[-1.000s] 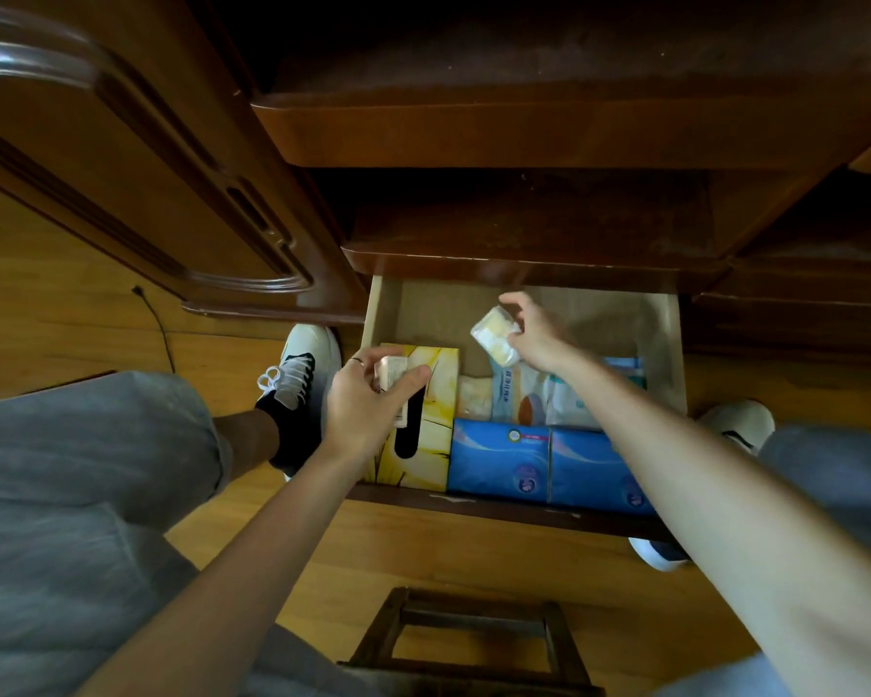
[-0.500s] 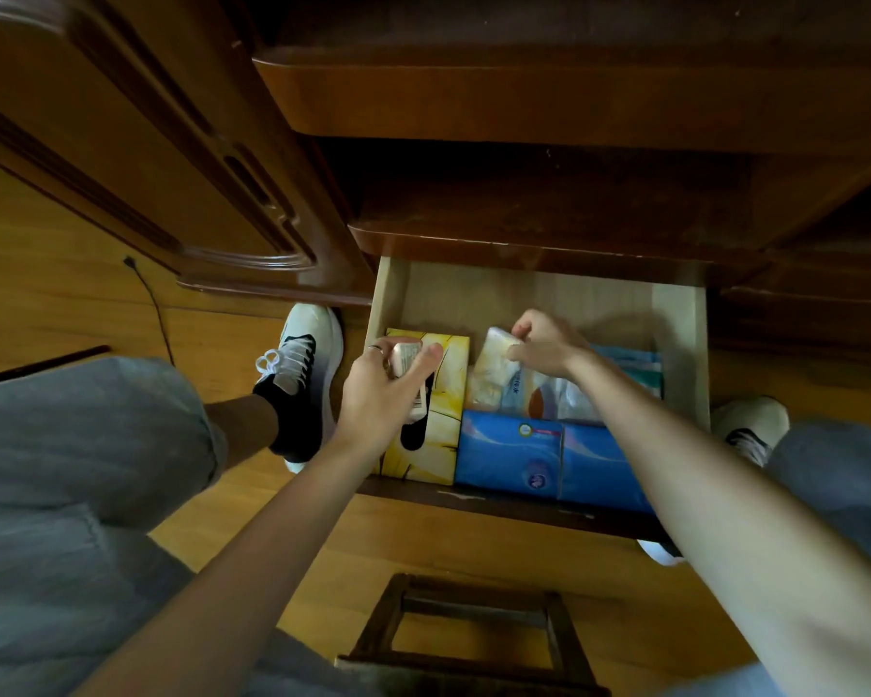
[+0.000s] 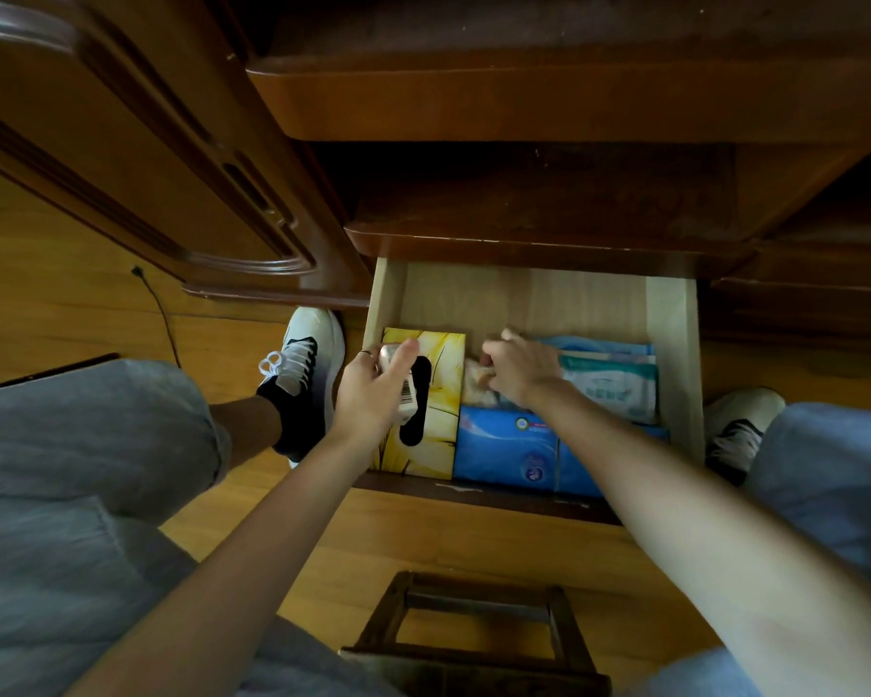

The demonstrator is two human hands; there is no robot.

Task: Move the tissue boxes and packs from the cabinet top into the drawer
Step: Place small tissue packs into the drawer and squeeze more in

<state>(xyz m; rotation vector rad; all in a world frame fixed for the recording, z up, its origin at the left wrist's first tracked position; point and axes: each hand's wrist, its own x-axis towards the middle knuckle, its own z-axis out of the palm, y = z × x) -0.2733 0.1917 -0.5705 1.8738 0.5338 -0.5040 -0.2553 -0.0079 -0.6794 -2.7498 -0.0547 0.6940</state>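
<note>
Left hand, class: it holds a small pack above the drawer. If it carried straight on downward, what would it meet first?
Probably the yellow tissue box. The left hand with its small pack hangs directly over that box's dark slot, though the height above it is unclear.

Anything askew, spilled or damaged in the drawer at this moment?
Nothing stands out. The yellow tissue box and blue tissue packs lie flat in the drawer; the left hand holds a small pack, the right hand tucks another in.

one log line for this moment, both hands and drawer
left hand: holds small tissue pack above yellow box | right hand: tucking pack into drawer
</note>
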